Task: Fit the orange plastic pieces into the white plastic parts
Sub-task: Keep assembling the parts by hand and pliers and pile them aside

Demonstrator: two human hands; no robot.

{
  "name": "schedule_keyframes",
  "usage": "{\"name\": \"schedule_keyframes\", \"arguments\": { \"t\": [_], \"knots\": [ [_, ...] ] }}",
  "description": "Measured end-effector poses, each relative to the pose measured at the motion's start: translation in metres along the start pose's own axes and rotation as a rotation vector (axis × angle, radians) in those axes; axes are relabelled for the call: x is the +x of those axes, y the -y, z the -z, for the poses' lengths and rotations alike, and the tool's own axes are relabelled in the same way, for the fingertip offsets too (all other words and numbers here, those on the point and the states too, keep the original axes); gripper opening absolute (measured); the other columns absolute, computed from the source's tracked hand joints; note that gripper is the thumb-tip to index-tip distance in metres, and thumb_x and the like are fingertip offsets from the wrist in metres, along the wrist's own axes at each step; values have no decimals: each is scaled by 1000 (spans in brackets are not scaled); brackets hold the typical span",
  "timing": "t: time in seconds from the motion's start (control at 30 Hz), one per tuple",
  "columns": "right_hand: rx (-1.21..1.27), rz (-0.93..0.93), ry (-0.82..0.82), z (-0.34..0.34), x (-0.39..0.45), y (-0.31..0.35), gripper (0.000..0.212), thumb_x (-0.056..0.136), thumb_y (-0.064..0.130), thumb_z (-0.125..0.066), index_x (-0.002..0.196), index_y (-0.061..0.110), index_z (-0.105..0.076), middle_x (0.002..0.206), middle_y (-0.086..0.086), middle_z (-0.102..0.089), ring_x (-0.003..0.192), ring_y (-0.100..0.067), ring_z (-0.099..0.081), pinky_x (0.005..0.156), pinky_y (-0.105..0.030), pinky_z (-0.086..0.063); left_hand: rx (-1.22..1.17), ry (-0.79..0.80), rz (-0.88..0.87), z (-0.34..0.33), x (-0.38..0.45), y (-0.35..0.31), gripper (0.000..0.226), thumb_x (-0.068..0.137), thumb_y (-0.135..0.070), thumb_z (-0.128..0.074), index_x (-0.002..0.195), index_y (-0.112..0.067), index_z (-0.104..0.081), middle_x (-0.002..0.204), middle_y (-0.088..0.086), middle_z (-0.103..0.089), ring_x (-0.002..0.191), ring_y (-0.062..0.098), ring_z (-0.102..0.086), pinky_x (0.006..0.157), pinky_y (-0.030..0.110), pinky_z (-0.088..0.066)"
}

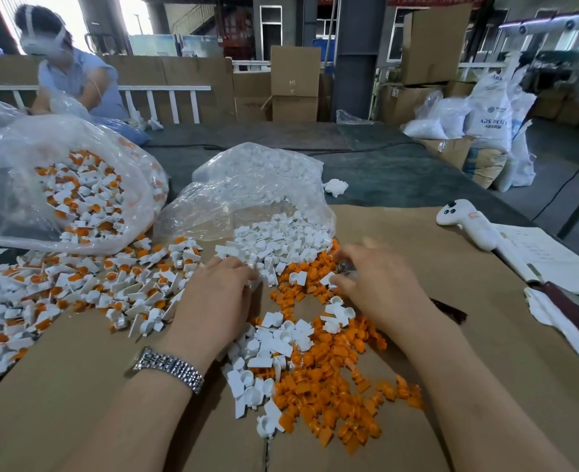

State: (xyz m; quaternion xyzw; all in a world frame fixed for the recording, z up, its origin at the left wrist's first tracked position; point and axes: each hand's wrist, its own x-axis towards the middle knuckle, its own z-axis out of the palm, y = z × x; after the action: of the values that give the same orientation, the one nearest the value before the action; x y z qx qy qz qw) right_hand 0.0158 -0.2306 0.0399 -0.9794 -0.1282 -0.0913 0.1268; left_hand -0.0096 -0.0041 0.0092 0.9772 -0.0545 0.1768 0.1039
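- Nearest the camera, two bare forearms reach over brown cardboard (77,386); a metal wristwatch (165,367) sits on the left wrist.
- Left hand (218,289) lies knuckles up, fingers curled at the edge of the white plastic parts (274,240); whether it grips one cannot be told.
- Right hand (375,284) is blurred, fingertips pinching a white piece (328,279) over the orange plastic pieces (329,376).
- White parts spill from a clear bag (247,185) just beyond the hands.
- Fitted white-and-orange pieces (77,284) lie to the left, more in a second bag (53,185).
- A white controller (467,221) rests at the right, near papers (550,257).
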Motion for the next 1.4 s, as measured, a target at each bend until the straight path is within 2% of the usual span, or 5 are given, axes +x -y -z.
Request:
{"name": "schedule_keyframes", "arguments": {
  "t": [0.17,0.67,1.0,1.27,1.4],
  "knots": [
    [14,320,140,-12,2,24,27,102,29,-56,128,31,-62,122,4,-55,117,-16,-49,100,-36,-43,20,-3,-9,2,-3,-3,22,99,-19,-61,116,-29,-72,112,-8,-64,112,16,-56,100,35,-37],
    [-74,298,50,-20,4,32,22,104,17,-47,120,21,-61,113,-3,-61,107,-22,-56,93,-36,-46,-635,-55,280,15,-2,-11,16,91,-18,-75,86,-33,-74,85,-19,-72,80,-7,-66,60,5,-47],
    [818,186,-27,-4,-7,32,14,97,13,-65,98,25,-72,100,9,-66,93,-11,-68,79,-36,-61,-1488,205,423,26,-2,-12,23,68,-16,-85,91,-16,-82,98,20,-78,82,22,-78,64,20,-58],
    [801,215,-69,-5,-8,33,11,95,16,-68,98,26,-70,94,12,-69,91,-5,-66,83,-25,-56,-1549,202,338,27,-5,-15,29,57,-21,-89,84,-14,-81,99,19,-78,97,31,-77,76,25,-62],
    [843,185,-76,-2,-10,34,9,93,20,-71,99,26,-70,90,11,-70,86,-5,-67,79,-24,-57,-1196,85,191,30,-10,-22,16,77,-28,-85,92,-28,-79,97,-3,-81,89,14,-78,71,13,-56]
  ]
}}
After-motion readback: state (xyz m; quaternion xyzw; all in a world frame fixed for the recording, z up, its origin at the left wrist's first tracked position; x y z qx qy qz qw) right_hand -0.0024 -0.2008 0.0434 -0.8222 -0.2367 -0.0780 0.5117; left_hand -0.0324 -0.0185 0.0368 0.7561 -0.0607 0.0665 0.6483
